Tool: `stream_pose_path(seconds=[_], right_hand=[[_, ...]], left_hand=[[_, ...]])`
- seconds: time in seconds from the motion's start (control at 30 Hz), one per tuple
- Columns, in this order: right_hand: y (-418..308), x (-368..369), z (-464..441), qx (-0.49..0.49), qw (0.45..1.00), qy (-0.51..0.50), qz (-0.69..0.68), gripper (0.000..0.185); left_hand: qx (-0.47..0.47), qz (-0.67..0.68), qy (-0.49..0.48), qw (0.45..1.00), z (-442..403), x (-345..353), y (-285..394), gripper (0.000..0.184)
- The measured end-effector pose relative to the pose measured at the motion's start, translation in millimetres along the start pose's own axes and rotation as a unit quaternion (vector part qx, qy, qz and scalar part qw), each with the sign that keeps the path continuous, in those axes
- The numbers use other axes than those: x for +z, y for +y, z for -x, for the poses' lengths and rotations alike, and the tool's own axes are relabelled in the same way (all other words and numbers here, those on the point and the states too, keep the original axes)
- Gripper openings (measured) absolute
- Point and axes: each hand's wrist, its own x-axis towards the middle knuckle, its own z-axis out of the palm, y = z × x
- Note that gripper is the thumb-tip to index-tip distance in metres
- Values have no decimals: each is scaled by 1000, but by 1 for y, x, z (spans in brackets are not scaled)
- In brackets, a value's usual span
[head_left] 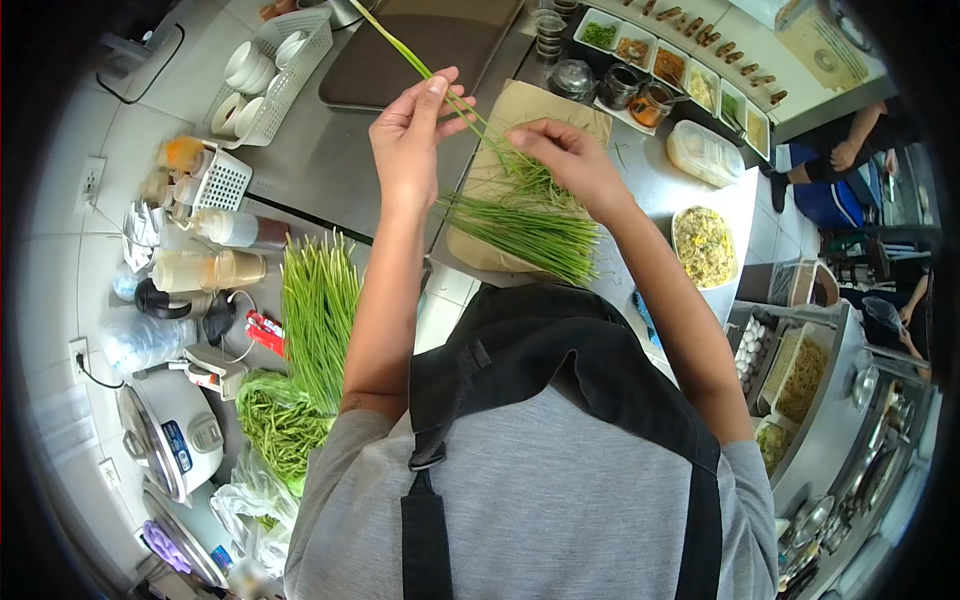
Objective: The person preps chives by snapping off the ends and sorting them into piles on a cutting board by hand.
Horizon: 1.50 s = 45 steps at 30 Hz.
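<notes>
I resolve no text: the red packet (264,333) (left), blue cooker label (177,446) (lower left) and yellowish sheet (824,62) (upper right) are illegible.

My left hand (420,135) has room to slide left over the steel counter (315,165) until the white basket (262,105) and the bottles (240,228) stop it. Ahead of my right hand (565,160), jars (621,88) and a row of tubs (668,66) block a low reach, with a lidded box (705,153) off to its right. Nearer me, cut stalks (530,235) lie across the board (555,98), passable only from above.
</notes>
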Motion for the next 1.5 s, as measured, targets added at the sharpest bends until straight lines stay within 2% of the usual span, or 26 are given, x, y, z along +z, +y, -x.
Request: stream_pose_path(seconds=[0.07, 0.17, 0.27, 0.37, 0.47, 0.57, 0.6, 0.67, 0.77, 0.87, 0.97, 1.0, 1.03, 1.07, 1.1, 1.13, 1.17, 1.23, 1.27, 1.37, 1.43, 1.5], right_hand=[[2, 11, -5, -72, 995, -4, 70, 33], [-1, 17, -2, -13, 998, -7, 68, 31], [2, 27, 5, 84, 996, -4, -33, 30], [-10, 42, 11, 42, 999, -12, 22, 29], [8, 41, 2, -22, 993, -111, 45, 29], [1, 47, 6, 42, 991, -115, 54, 24], [8, 47, 4, 87, 988, -119, -49, 22], [33, 43, -4, 175, 945, -114, -251, 18], [57, 33, -8, 232, 890, -74, -385, 12], [64, -7, -16, 257, 874, -33, -412, 8], [68, -51, -32, 189, 899, -91, -385, 13], [64, -56, -35, 136, 956, -44, -257, 17], [57, -60, -37, 82, 989, 3, -122, 22], [55, -62, -36, 27, 998, 47, 17, 27], [62, -68, -33, -57, 981, 76, 166, 27], [68, -77, -28, -139, 934, 102, 312, 28], [74, -84, -27, -217, 858, 126, 449, 28], [67, -78, 1, -98, 909, 76, 397, 22], [63, -72, 17, -39, 928, 49, 367, 19], [89, -65, 50, -22, 906, 16, 422, 16], [98, -64, 65, -12, 894, 18, 447, 15], [112, -68, 70, -38, 884, 43, 465, 14]], left_hand=[[-4, -7, 3, 1000, 5, 0, 1, 29], [0, 13, 25, 1000, 15, -4, 4, 28], [-10, -4, 25, 1000, 26, -15, 5, 31], [-18, -13, 49, 999, 36, -21, 6, 31], [-19, -14, 63, 998, 45, -27, 8, 30], [-14, -16, 85, 996, 55, -33, 10, 31], [-6, -12, 97, 995, 58, -36, 10, 31], [8, -4, 115, 993, 67, -42, 7, 31], [1, -28, 164, 986, 84, -59, 14, 33], [-41, -165, 211, 963, 110, -96, 23, 32], [-80, -277, 251, 924, 138, -168, 5, 32], [-105, -348, 238, 901, 145, -204, -6, 33], [-128, -416, 225, 872, 151, -229, -13, 34], [-114, -497, 229, 829, 155, -235, -14, 34], [-97, -574, 231, 780, 158, -238, -13, 34], [-77, -645, 231, 724, 158, -238, -12, 35], [-49, -665, 233, 708, 155, -236, -11, 34], [4, -699, 236, 675, 149, -224, -7, 33], [8, -662, 236, 711, 144, -216, -10, 32], [25, -582, 167, 796, 125, -161, -23, 26], [48, -553, 86, 828, 118, -117, -42, 21], [104, -545, -31, 832, 114, -75, -56, 20]])
